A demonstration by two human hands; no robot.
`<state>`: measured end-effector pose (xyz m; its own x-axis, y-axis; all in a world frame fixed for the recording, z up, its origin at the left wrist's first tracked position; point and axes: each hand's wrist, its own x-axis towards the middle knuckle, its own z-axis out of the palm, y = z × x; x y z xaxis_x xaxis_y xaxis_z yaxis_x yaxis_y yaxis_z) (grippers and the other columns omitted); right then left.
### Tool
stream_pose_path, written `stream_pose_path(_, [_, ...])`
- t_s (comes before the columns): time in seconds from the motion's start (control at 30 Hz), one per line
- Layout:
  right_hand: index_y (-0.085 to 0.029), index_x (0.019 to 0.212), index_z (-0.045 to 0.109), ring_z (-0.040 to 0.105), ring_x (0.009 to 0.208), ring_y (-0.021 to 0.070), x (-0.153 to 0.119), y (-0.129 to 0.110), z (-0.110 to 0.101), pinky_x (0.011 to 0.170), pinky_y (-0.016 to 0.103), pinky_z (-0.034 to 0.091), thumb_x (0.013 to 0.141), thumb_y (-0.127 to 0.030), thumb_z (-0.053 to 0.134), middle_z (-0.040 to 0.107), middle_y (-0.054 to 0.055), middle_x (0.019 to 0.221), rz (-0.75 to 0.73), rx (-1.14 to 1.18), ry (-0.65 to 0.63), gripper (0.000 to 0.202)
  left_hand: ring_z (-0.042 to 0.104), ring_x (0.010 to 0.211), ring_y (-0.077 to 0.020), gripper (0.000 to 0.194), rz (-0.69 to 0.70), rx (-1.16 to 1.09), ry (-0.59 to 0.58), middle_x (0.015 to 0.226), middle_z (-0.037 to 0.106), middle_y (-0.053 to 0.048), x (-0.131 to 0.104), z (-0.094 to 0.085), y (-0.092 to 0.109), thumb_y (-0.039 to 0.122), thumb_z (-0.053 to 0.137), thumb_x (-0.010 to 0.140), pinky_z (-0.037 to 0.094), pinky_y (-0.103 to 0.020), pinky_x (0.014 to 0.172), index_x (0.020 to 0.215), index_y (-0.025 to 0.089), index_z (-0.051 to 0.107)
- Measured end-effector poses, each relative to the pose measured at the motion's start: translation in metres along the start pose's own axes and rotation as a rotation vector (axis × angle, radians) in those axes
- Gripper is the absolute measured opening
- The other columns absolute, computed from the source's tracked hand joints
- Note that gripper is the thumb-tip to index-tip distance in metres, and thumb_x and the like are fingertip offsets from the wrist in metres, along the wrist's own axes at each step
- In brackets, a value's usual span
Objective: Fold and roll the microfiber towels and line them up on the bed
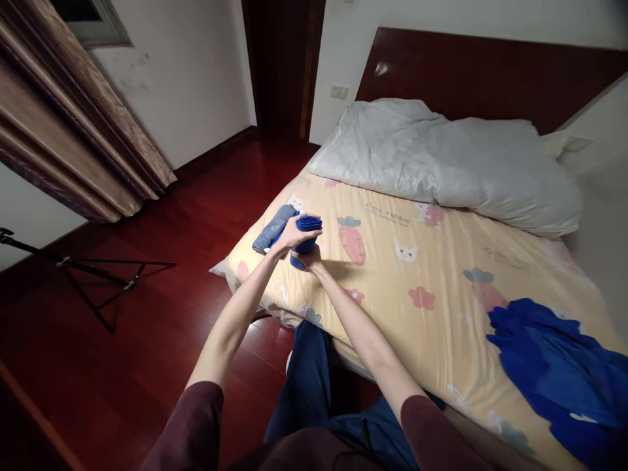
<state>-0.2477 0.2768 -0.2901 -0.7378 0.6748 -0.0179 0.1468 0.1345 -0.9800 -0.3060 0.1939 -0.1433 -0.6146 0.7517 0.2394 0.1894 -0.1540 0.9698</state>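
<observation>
A rolled blue cloth (308, 237) is held between my two hands above the near left corner of the bed. My left hand (293, 234) curves over its left side and top. From the lower right, my right hand (310, 257) grips it near its bottom end, fingers partly hidden by the roll. Just left of my hands, a grey-blue rolled cloth with pale lettering (275, 229) lies on the yellow patterned sheet (383, 281). Part of another blue item shows between that roll and my left hand.
A crumpled blue cloth (564, 373) lies on the bed at the right. A grey-white quilt (432, 154) is bunched by the headboard (451, 75). A black tripod (98, 268) stands on the red floor (196, 229) at left, near curtains (69, 124).
</observation>
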Motion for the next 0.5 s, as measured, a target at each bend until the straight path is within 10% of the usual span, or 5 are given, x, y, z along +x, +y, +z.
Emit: stream_pose_path(0.5, [-0.017, 0.081, 0.061, 0.067, 0.080, 0.0238, 0.016, 0.038, 0.018, 0.068, 0.033, 0.055, 0.058, -0.026, 0.085, 0.075, 0.011, 0.088, 0.148, -0.061, 0.035, 0.034, 0.071, 0.104, -0.0262, 0.046, -0.083, 0.097, 0.044, 0.106, 0.076, -0.011, 0.011, -0.002, -0.048, 0.033, 0.085, 0.066, 0.055, -0.043, 0.103, 0.105, 0.011, 0.075])
